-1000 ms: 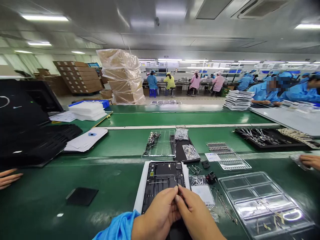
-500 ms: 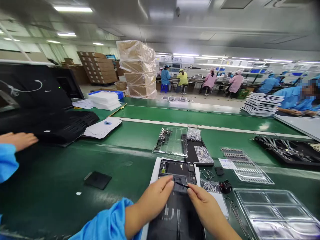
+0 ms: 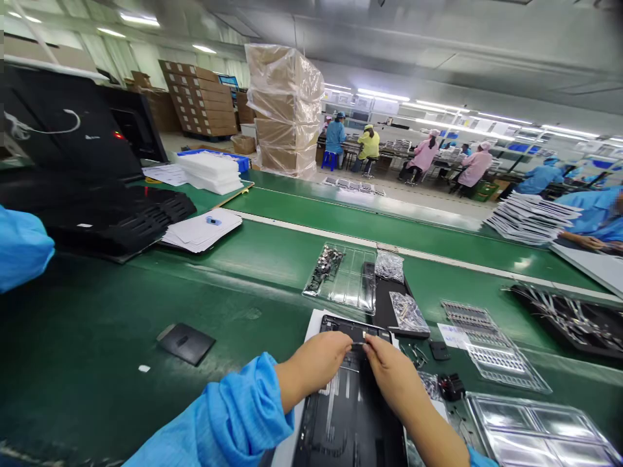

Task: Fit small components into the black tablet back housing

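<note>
A black tablet-like housing [image 3: 350, 415] lies on white sheets [image 3: 287, 447] at the front of the bench. Over its far end, my left hand [image 3: 318, 360] and my right hand [image 3: 393, 373] both pinch a thin, narrow strip [image 3: 359, 344] stretched between the fingertips. What kind of part it is, I cannot make out. My fingers cover some of the housing's inner parts, and whether the strip touches the housing is unclear. Just right of my right hand are small loose parts [image 3: 413, 353] and a black clustered piece [image 3: 451, 387].
Beyond the housing sit a clear tray with small parts [image 3: 341, 279] and a black tray with bags [image 3: 389, 305]. Clear trays [image 3: 549, 428] stand at right. A black pouch-like piece [image 3: 187, 344] lies left. Another person's blue sleeve [image 3: 22, 250] reaches in at far left.
My hands have moved towards the housing's far end and closer together, still pinching the strip. At left the other person's hand has gone from view, leaving the sleeve. The view has shifted slightly.
</note>
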Demonstrator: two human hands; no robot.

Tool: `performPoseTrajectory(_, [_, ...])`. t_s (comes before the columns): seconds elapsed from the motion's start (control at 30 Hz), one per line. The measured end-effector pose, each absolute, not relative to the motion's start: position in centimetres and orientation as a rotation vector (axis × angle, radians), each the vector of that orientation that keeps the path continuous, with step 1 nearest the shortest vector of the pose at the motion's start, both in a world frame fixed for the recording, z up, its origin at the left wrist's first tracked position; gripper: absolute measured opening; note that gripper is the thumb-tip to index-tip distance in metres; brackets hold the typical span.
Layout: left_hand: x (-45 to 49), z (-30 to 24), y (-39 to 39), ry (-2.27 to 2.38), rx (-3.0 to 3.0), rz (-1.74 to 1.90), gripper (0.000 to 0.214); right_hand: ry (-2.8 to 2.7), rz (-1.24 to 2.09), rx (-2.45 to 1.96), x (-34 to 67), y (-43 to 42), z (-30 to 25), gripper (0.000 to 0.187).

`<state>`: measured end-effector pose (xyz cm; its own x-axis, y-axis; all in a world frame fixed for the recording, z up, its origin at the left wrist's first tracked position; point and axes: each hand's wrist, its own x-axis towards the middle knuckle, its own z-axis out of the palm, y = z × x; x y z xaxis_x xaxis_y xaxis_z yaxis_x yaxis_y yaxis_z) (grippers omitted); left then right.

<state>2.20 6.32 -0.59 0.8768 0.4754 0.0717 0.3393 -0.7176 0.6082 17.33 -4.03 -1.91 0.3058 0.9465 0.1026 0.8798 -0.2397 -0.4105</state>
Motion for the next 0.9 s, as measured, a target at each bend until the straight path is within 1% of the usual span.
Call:
performPoseTrajectory(0.07, [2.7,-1.0,7.1,0.597,2.476,0.303,0.025,-1.704,0.103,-2.253,17.5,-3.1,-2.1,0.031])
performPoseTrajectory(0.13, [3.2,-1.5,7.8,0.626,2.521,0.318,0.025,-1.743,0.048,-2.271,17.6,-2.3,-2.3,0.028])
performPoseTrajectory(0.3, [4.1,-2.2,8.5,0.702,2.628,0.356,0.026,-1.719,0.006,-2.290,17.8,-0.9,-3.5,0.026])
performPoseTrajectory(0.47, [4.6,-2.5,8.4,0.742,2.704,0.340,0.026,-1.692,-0.013,-2.339,17.8,-0.2,-4.1,0.027])
performPoseTrajectory(0.9, [5.1,-2.2,8.8,0.768,2.817,0.193,0.025,-1.619,0.011,-2.460,17.2,0.9,-2.9,0.026])
